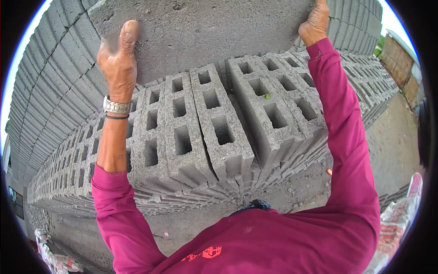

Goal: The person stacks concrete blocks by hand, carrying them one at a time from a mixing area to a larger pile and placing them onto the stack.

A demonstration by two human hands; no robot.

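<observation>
A grey concrete block point(205, 34) is raised at the top of the view, its broad rough face turned toward me. My left hand point(119, 64) grips its left end, thumb laid against the face; the other fingers are mostly hidden. At the right end, my right hand point(315, 23) holds the block, with its fingertips cut off by the upper edge. Below the block lies a long stack of hollow concrete blocks point(210, 114), their rectangular holes facing up. A dark narrow gap separates two of them near the middle. A small green leaf point(268, 96) rests on the stack's top.
Taller stacked blocks point(50, 77) rise along the left and far side. On the right, past the stack's end, are a dirt ground point(390, 137) and a brownish wall point(398, 59). Crumpled printed sacks point(397, 221) lie at lower right, and another sack point(54, 255) at lower left.
</observation>
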